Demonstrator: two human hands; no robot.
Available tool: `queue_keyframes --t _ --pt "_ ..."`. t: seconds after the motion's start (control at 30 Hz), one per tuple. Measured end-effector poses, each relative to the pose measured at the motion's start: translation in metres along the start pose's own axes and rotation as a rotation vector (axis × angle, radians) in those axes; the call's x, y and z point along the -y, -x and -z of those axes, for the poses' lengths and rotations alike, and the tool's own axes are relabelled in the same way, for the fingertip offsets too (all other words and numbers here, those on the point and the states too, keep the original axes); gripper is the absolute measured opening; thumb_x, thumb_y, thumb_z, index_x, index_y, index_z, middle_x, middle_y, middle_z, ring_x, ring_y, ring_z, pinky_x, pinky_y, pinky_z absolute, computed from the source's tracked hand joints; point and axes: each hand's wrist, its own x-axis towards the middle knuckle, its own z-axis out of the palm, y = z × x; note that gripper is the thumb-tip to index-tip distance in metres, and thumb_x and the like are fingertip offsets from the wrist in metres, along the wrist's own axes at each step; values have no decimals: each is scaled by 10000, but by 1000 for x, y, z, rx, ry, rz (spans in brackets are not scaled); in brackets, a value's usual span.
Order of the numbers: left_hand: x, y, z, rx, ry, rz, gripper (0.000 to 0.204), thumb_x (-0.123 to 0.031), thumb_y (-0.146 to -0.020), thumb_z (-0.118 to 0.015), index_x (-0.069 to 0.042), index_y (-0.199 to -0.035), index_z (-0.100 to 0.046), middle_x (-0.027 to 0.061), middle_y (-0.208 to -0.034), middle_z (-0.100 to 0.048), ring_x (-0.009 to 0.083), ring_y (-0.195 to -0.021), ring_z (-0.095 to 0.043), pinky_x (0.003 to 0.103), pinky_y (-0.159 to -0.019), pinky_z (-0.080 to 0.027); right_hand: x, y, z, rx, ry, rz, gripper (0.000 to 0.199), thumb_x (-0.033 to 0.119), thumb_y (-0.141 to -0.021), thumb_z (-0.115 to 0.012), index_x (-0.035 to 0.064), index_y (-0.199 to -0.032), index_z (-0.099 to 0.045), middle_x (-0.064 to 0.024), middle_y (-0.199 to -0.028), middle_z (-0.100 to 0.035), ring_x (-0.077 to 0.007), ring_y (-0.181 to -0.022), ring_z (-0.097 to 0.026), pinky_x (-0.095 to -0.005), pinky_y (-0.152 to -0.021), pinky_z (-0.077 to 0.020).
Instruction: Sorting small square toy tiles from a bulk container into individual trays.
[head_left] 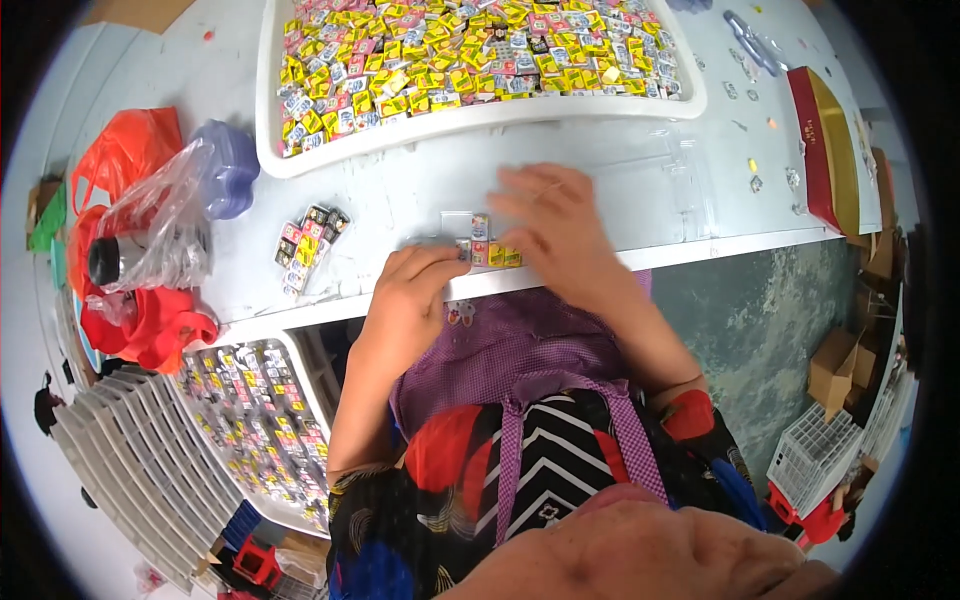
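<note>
At the table's front edge lies a small clear plastic tray point(456, 222), partly filled with tiny printed boxes point(497, 254) in yellow, pink and white. My left hand point(412, 290) is closed at the tray's left edge, thumb and fingers drawn together there and covering part of it. Just right of the tray hovers my right hand point(560, 225), its fingers apart and smeared by motion; nothing shows in them. To the left on the table sits a filled group of similar tiny boxes point(308, 248) in black, pink, yellow and white.
A large white bin point(480, 115) heaped with tiny boxes stands beyond my hands. Red bags point(150, 320), a dark-capped bottle point(150, 255) and purple plastic containers point(228, 170) crowd the left. At right lies a red-and-gold box point(825, 150). Below left, a white crate point(260, 420) holds filled packs.
</note>
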Motion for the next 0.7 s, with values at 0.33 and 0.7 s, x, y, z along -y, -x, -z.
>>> queue_keyframes --t 0.33,0.7 --pt "-17 -106 24 -223 -97 -246 230 34 -802 -567 -45 -993 -668 145 -930 -656 333 -919 -582 413 -831 -438 -132 -80 106 -183 689 -103 264 157 -880 -616 70 -1129 -628 -111 -1073 -640 -319 -979 -557 -394 -872 -449" --pt "-16 -242 -5 -15 -417 -142 239 -92 -862 -518 -7 -1043 -649 206 -1040 -621 371 -1025 -568 460 -869 -468 -133 -77 109 12 400 -192 180 129 -877 -609 30 -1026 -600 -108 -1018 -605 -293 -1016 -524 -370 -855 -444"
